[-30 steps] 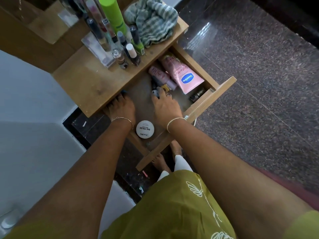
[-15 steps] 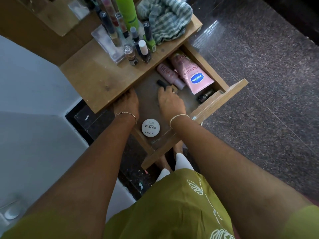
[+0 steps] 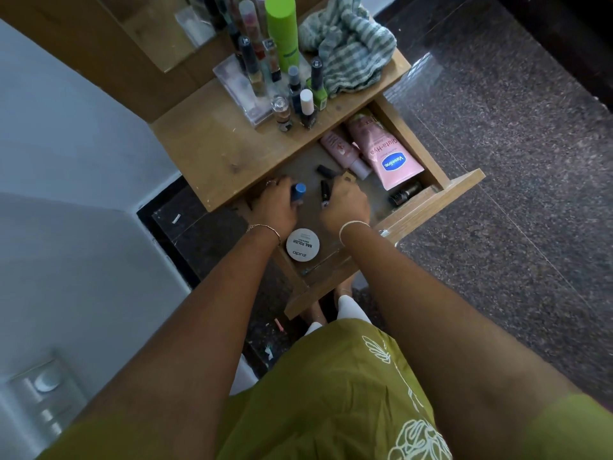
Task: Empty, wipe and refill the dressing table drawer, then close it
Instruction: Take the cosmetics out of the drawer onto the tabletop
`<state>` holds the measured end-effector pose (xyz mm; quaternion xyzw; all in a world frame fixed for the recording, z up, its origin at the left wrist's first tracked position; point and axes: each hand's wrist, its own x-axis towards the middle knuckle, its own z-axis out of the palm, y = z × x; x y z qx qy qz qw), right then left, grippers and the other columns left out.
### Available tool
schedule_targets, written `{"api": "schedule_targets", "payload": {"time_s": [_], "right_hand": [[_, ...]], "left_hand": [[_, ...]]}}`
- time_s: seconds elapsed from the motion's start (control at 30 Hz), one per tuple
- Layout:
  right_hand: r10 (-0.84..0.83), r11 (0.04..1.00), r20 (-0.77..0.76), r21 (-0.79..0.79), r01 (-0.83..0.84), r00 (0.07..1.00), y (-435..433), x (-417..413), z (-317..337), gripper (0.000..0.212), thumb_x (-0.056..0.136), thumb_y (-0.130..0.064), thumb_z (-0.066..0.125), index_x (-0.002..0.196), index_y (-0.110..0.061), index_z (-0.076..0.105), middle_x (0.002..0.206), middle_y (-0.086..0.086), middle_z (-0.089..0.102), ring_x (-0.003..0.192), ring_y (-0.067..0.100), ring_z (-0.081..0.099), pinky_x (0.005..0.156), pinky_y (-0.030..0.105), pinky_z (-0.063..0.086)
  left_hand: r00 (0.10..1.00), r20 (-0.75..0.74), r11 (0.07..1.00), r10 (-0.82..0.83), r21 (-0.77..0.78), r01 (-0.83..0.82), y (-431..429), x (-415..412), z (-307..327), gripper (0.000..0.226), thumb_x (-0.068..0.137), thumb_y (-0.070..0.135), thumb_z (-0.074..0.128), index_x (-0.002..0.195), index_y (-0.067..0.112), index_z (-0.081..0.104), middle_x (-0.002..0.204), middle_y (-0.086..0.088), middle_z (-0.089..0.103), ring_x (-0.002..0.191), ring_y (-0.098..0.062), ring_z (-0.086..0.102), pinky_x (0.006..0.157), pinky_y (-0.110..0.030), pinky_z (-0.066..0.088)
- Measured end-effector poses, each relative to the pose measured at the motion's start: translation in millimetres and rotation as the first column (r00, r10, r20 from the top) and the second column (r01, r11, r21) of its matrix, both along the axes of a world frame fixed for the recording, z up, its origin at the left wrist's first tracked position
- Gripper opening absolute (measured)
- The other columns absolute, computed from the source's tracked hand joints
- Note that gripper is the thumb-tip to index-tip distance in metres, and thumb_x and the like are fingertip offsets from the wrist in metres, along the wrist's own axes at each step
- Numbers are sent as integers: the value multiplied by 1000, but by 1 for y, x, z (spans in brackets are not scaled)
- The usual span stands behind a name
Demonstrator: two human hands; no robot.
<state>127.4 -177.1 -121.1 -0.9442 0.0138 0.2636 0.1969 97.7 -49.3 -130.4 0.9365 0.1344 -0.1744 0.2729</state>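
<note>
The wooden drawer (image 3: 464, 185) of the dressing table stands pulled out. Inside lie a pink Vaseline tube (image 3: 386, 151), a smaller pink bottle (image 3: 341, 151), a small black item (image 3: 324, 170), a dark bottle (image 3: 405, 193) at the front right corner and a round white nail polish remover tub (image 3: 302, 244). My left hand (image 3: 277, 207) is in the drawer's left side, closed around a blue-capped bottle (image 3: 298, 191). My right hand (image 3: 346, 205) is beside it, fingers closed on a thin black tube (image 3: 325, 193).
On the table top (image 3: 212, 151) stand several nail polish bottles (image 3: 306, 104), a clear tray (image 3: 238, 91), a tall green spray can (image 3: 282, 31) and a crumpled green-striped cloth (image 3: 351, 51). Dark granite floor lies right; a white wall stands left. My feet are under the drawer.
My left hand came out from under the table top holding the blue-capped bottle. My right hand pulled back and picked up the thin black tube.
</note>
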Motion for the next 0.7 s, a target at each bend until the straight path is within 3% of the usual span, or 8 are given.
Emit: {"api": "schedule_targets", "payload": {"time_s": [0.2,0.4,0.47,0.53,0.6,0.7], "right_hand": [[-168,965,16,205,161,986,-15,-13,26,41,83,-13,63,122,-9,51,122,13,50,110,31,54,87,36,43],[-338,845,-71,417,336,938,-28,-17,60,48,83,-17,72,126,-12,53,121,5,60,111,20,58,98,38,48],[-351,814,-62,473,337,934,-28,-13,74,37,82,-16,73,116,-11,57,114,5,64,105,20,61,94,37,50],[-366,784,-39,525,331,930,-27,-5,89,24,82,-18,72,101,-15,58,104,2,67,97,18,63,81,26,52],[-359,766,-1,572,295,933,-24,3,105,17,84,-20,70,98,-15,61,97,-2,67,90,15,63,70,17,48],[-349,751,74,619,232,934,-18,16,126,13,88,-17,65,100,-15,61,95,-4,65,86,10,59,70,14,46]], "left_hand": [[980,69,967,186,-191,-170,-14,-10,32,36,86,15,66,120,9,55,120,-11,61,113,-24,57,95,-42,47],[930,50,844,365,-439,-308,-16,-13,73,38,83,13,71,117,9,55,112,-8,65,98,-14,62,88,-24,49],[915,40,808,400,-487,-332,-13,-12,88,39,83,12,70,117,6,54,112,-11,65,100,-17,63,87,-23,49],[907,45,799,418,-495,-343,-11,-9,100,37,84,14,69,117,5,54,112,-13,65,102,-20,63,90,-28,50],[895,74,796,439,-494,-350,-7,-6,111,35,87,19,66,117,6,55,108,-11,66,98,-19,63,86,-29,50],[875,120,802,468,-474,-364,-1,1,126,35,90,26,62,118,7,57,100,-2,64,88,-13,59,74,-20,44]]}}
